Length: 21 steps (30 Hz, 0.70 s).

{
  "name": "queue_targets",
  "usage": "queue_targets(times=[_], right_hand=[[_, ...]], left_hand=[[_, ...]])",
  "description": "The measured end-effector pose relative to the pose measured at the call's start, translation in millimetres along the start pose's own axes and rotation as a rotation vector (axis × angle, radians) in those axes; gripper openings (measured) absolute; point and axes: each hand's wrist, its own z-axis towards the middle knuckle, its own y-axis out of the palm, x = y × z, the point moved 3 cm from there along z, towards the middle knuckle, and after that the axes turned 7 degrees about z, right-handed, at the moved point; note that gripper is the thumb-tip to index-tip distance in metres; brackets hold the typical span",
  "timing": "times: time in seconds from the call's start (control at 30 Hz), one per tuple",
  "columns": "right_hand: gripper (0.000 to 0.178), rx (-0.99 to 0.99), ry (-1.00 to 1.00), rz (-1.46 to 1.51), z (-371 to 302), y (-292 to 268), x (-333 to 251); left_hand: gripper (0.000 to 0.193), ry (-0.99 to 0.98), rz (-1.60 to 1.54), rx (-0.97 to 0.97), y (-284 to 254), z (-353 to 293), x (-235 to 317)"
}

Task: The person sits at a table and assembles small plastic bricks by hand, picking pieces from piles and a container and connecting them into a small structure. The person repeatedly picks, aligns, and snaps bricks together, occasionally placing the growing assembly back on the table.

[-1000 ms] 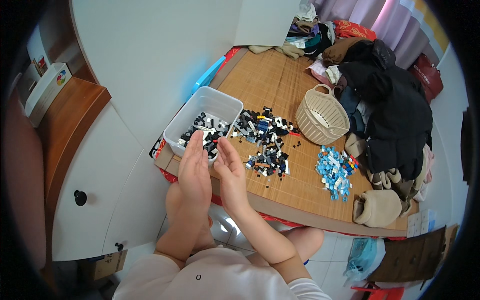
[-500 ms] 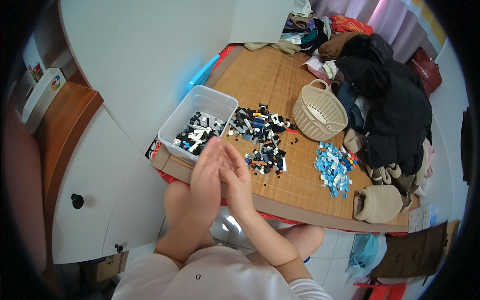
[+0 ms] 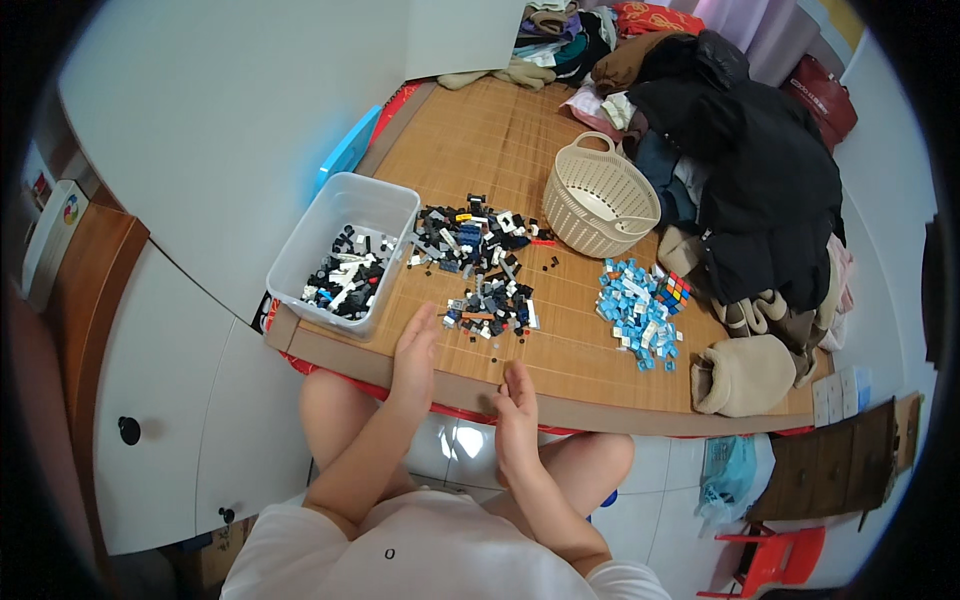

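Observation:
My left hand is open, fingers stretched out, over the front edge of the bamboo mat. To its right, also above the edge, my right hand is open with extended fingers and holds nothing. The palms face each other, well apart. Just beyond them lies a heap of mixed building bricks, mostly black, grey and white, spreading into a larger pile farther back. Left of these stands a clear plastic bin with more bricks inside.
Light blue and white tile-like pieces lie at the right beside a puzzle cube. Behind them stands a beige basket. Clothes, including a black jacket, are heaped at the far right. A blue lid leans behind the bin.
My hands were close together near the bin's front corner. They have moved apart, the right one lower and to the right. The whole view has shifted somewhat.

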Motion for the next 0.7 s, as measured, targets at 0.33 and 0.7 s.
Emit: queue_targets(times=[0.33,0.7], right_hand=[[0.069,-0.011,-0.004,0.062,22.2,22.2,7.7],[0.066,-0.012,-0.035,-0.025,44.2,33.8,26.6]], left_hand=[[0.054,-0.036,0.082,-0.131,3.1,7.7,-8.5],[0.052,-0.14,0.041,-0.186,25.0,-6.6,-15.9]])
